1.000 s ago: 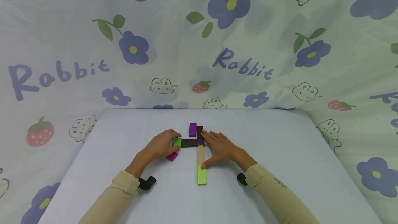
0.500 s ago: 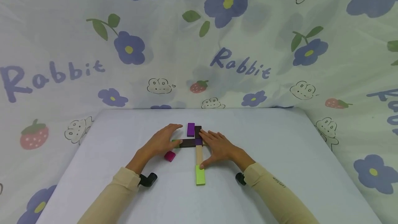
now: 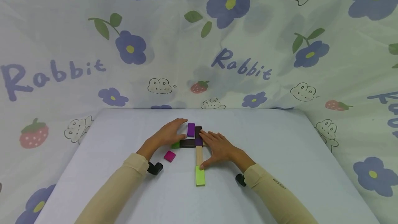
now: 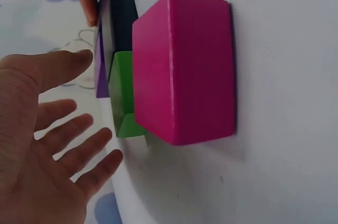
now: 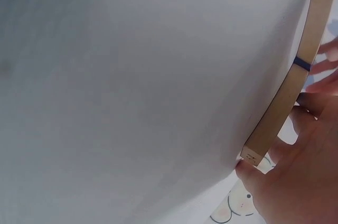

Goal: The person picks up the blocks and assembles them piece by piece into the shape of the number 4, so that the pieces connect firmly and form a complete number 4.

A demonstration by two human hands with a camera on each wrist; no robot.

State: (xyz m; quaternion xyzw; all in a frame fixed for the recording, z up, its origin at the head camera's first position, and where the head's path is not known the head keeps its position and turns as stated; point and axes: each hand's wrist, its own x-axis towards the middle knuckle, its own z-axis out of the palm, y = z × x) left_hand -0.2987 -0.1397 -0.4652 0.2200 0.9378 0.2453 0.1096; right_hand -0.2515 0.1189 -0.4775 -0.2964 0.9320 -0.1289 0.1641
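Observation:
My left hand (image 3: 168,134) reaches just left of a purple block (image 3: 191,130), its thumb and fingers spread with a gap between them. Nothing is in its grasp in the left wrist view. The purple block lies beside the upper dark block (image 3: 198,132) of a flat cross of blocks. My right hand (image 3: 219,146) rests along the cross's right side, fingertips at that dark block and thumb at the light green block (image 3: 200,176). Another dark block (image 3: 187,143) and a green block (image 3: 175,145) form the left arm. The right hand covers most of the right arm, a plain wooden block (image 5: 272,115).
A magenta block (image 3: 169,156) lies apart, below the green block. Everything lies on a white-covered table (image 3: 264,127). Behind stands a printed cloth (image 3: 174,58) with flowers and rabbits. Black wrist cameras show at both sleeves.
My left hand has let go of the green block at the left arm's end and moved up and right toward the purple block. The right hand stays in place.

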